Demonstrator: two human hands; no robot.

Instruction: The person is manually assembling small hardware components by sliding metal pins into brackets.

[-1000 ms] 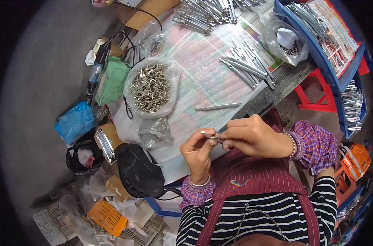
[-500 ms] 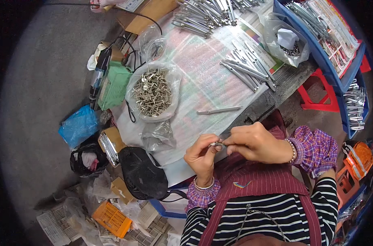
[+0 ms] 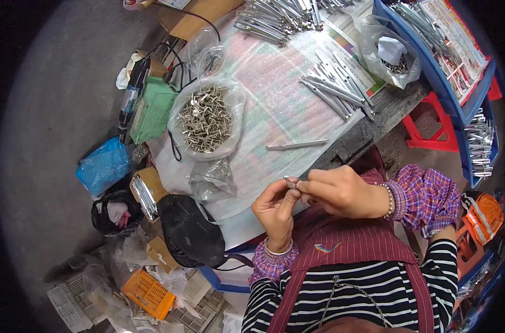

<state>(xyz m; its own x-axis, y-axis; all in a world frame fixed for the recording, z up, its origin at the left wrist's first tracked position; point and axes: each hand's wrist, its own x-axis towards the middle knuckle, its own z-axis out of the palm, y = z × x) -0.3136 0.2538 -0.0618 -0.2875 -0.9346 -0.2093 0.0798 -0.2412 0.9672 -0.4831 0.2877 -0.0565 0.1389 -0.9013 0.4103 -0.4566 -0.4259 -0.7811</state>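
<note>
My left hand point(image 3: 275, 211) and my right hand point(image 3: 341, 191) meet at the front edge of the table. The thumb and fingers of each are closed on one small shiny metal part point(image 3: 290, 183). Fingers cover most of it, so its exact kind does not show. Just beyond my hands a single slim metal bar point(image 3: 297, 145) lies on the white foam sheet point(image 3: 263, 105). To the left is an open plastic bag point(image 3: 237, 105) full of metal screws with flat heads point(image 3: 205, 119). A small clear bag point(image 3: 212, 180) lies in front of it.
Metal bars point(image 3: 335, 89) lie at the right, with a larger heap point(image 3: 274, 19) at the back. A clear bag of small parts point(image 3: 394, 55) stands beside blue trays point(image 3: 455, 100). At left are a power screwdriver point(image 3: 131, 100), a green basket point(image 3: 153, 111) and a black mesh bag point(image 3: 191, 230).
The small metal part has been tilted between my fingers. My right hand has shifted slightly left, and my left fingers have moved a little. The bar on the sheet stays put.
</note>
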